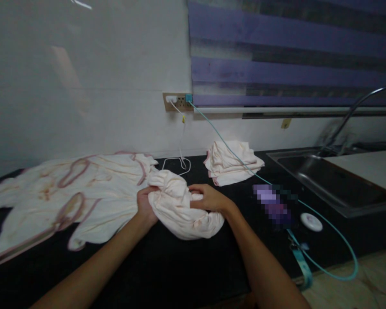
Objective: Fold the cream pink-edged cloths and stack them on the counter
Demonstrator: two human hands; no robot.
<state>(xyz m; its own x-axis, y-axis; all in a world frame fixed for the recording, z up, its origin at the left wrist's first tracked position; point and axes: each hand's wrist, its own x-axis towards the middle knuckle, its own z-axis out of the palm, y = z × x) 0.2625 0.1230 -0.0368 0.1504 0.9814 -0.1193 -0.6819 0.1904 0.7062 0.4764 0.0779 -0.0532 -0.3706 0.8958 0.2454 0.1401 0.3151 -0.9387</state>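
Note:
Both my hands grip a bunched cream-white garment (183, 214) just above the black counter. My left hand (147, 205) holds its left side, the fingers partly hidden behind the cloth. On the other side my right hand (209, 198) is closed over a fold, with the thumb and fingers pressing into the fabric. What kind of garment it is cannot be made out in this crumpled state. Left of it a cream robe (116, 176) with pink trim, a belt and brownish stains lies spread out. Behind and to the right sits a folded cream cloth pile (233, 161) with pink edging.
A teal cable (218, 135) runs from the wall socket (179, 102) across the folded pile to a blurred phone-like object (273, 204). Near that are a round white item (311, 222) and a teal strap (303, 266). A steel sink (337, 184) with a faucet is at right.

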